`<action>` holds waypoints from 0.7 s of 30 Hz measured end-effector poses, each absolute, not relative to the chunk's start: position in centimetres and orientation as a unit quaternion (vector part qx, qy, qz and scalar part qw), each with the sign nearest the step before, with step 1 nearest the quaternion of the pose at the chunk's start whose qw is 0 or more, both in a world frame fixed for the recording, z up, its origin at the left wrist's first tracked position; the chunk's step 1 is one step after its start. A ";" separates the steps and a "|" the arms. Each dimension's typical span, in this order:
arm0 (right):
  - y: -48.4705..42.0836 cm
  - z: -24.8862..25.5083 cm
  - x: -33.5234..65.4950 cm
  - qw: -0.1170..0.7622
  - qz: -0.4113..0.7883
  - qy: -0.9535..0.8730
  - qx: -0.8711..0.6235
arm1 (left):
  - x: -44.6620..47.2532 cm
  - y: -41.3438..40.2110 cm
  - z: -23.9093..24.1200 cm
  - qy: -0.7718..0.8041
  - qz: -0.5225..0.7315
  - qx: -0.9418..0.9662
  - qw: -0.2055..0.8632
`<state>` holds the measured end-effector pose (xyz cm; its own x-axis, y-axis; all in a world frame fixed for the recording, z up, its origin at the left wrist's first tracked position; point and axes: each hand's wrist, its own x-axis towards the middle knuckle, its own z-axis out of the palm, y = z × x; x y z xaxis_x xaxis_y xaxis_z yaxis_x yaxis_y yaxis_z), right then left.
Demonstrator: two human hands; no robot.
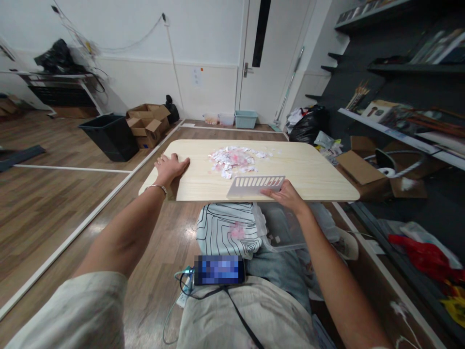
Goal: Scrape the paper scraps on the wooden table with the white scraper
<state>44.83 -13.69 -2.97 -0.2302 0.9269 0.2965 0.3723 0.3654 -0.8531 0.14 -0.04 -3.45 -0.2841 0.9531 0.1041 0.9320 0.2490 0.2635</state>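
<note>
My right hand (286, 196) grips the right end of a white slotted plastic plate (241, 190), with a row of rounded openings along its upper part. The plate stands tilted on its long edge at the near side of the pale wooden tabletop (308, 169). Beyond it lies a loose pile of torn white paper scraps (232, 157) with pink stains. My left hand (170, 167) rests on the tabletop's left side, thumb stretched out and fingers apart, holding nothing. Below the near edge, a clear plastic bin (290, 237) sits beside a line-patterned cloth (218, 223) with a pink stain.
A phone (219, 270) with cables lies on my lap. To the left stand a black trash bin (112, 138) and cardboard boxes (148, 123). A teal tub (246, 119) sits by the door. Shelves (410, 131) and an open carton (363, 165) line the right.
</note>
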 end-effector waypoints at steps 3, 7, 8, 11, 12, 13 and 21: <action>-13.6 -3.0 45.2 0.409 0.370 -0.710 -0.439 | 0.2 0.0 -3.4 0.791 0.139 0.595 0.035; -13.7 -3.1 45.7 0.426 0.395 -0.676 -0.454 | 0.2 0.1 -3.4 0.791 0.137 0.595 0.031; -13.7 -3.1 45.8 0.438 0.395 -0.662 -0.462 | 0.2 0.1 -3.4 0.791 0.138 0.595 0.030; -13.9 -3.2 45.9 0.479 0.411 -0.606 -0.484 | 0.1 0.2 -3.4 0.792 0.139 0.593 0.030; -13.9 -3.4 45.9 0.492 0.420 -0.584 -0.491 | 0.1 0.2 -3.5 0.792 0.140 0.593 0.031; -13.8 -3.5 45.9 0.505 0.427 -0.562 -0.497 | 0.0 0.2 -3.5 0.793 0.141 0.593 0.030; -12.6 -3.9 46.2 0.560 0.414 -0.493 -0.522 | 0.1 0.2 -3.4 0.794 0.136 0.592 0.028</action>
<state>46.19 -12.63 -3.88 0.1726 0.9777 0.1193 0.0516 0.1120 -0.9924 0.09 0.16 -3.40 -0.2967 0.9477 0.1172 0.9324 0.2610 0.2499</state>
